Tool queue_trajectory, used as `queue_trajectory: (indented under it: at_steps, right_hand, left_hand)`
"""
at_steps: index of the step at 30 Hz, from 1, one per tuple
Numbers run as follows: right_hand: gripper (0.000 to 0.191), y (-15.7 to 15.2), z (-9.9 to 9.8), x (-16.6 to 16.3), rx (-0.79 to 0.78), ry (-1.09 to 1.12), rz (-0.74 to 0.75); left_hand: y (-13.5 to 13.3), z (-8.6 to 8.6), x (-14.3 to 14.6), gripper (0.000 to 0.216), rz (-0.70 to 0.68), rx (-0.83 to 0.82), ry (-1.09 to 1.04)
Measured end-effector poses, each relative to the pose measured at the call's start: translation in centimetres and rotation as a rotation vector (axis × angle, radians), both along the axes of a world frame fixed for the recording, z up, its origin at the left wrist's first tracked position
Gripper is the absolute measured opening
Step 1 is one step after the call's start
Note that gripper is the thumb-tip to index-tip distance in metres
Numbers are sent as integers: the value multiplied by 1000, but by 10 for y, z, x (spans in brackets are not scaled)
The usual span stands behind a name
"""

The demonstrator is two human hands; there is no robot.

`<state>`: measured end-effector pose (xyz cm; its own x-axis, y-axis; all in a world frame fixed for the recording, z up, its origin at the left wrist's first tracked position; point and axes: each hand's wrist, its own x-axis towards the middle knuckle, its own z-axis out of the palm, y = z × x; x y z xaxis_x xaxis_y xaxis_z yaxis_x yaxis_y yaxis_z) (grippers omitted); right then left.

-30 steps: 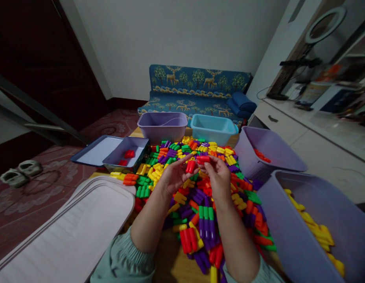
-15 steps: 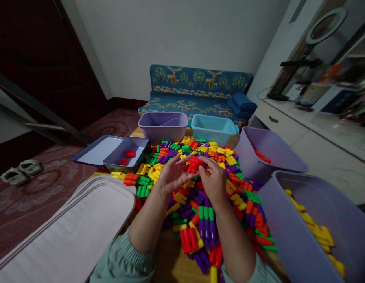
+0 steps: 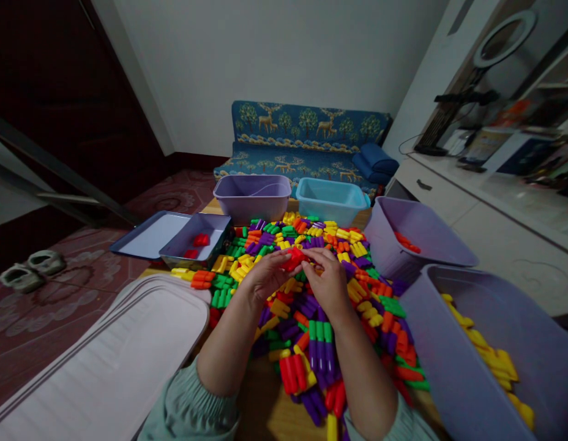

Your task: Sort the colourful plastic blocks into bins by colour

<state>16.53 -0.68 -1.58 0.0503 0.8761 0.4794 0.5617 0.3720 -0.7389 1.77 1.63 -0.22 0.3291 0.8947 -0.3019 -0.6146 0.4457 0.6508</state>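
Note:
A red plastic building piece [image 3: 294,260] is held between both hands above the pile. My left hand [image 3: 268,275] closes on its left side, thumb on top. The fingertips of my right hand [image 3: 328,280] pinch its right end. Below and all around lie building pieces [image 3: 229,298] in green, yellow, purple, orange and red, many joined in rows. Nearer to me, a purple and green joined block [image 3: 321,349] lies beside a red and yellow one [image 3: 293,373]. Part of the red piece is hidden by my fingers.
At left, an open tin box [image 3: 192,245] contains red pieces, and white lids [image 3: 128,355] are stacked. A purple bin [image 3: 251,196] and a blue bin [image 3: 332,199] stand behind. On the right, one purple bin [image 3: 380,245] holds orange-red pieces, another [image 3: 431,331] yellow ones.
My left hand has gone from open, with fingers stretched beneath the red piece, to closed around it. The piece has shifted slightly left, and my right hand stays on it.

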Motion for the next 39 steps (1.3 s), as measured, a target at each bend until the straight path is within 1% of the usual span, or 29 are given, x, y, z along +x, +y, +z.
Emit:
queue_trajectory:
  at_steps: [4, 7, 13, 18, 23, 25, 30, 32, 35, 39]
  right_hand:
    - [27, -1, -1, 0, -12, -15, -11]
    - [27, -1, 0, -2, 1, -10, 7]
    - [23, -3, 2, -6, 37, 27, 54]
    - [21, -3, 2, -8, -8, 114, 73]
    - [43, -2, 2, -8, -44, 141, 98]
    - [47, -3, 2, -8, -56, 121, 124]
    - [44, -3, 4, -6, -103, 171, 184]
    - [44, -2, 3, -5, -118, 204, 169]
    - [45, 0, 0, -4, -140, 191, 105]
    - [46, 0, -2, -4, -225, 185, 87]
  left_hand:
    - [-1, 0, 2, 6, -24, 47, 39]
    - [-1, -1, 4, 8, -19, 58, 25]
    - [0, -2, 4, 14, 36, 74, -11]
    - [-3, 3, 5, 14, 12, 94, -12]
    - [-6, 7, 6, 21, -30, 155, 22]
    - [-7, 7, 7, 23, -26, 163, 34]
    - [-5, 5, 7, 31, -16, 178, 49]
    - [-5, 6, 8, 39, -9, 160, 58]
    - [-7, 9, 8, 51, -9, 155, 77]
    - [-9, 12, 8, 58, -4, 195, 97]
